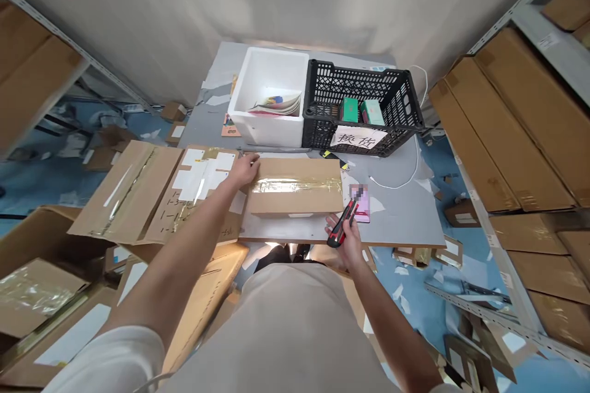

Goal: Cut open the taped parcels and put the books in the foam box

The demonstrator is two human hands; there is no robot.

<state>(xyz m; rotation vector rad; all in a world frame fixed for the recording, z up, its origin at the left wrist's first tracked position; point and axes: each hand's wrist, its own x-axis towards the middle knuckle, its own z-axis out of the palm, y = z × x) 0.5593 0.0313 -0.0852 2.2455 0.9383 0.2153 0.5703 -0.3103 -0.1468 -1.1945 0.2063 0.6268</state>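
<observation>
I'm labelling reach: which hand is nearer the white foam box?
Left. The left hand is just in front of the white foam box, at the far left corner of the taped carton; the right hand, holding a cutter, is farther off, rightward and nearer the person.

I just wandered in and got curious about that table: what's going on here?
A person is at a table with a taped cardboard box in front of them. Their left hand is at the box's left end, while their right hand grips a red-and-black utility knife off its right end. The shiny tape runs along the top, and the box looks closed. Behind it stand a white bin with papers and a black crate holding green boxes.
</observation>
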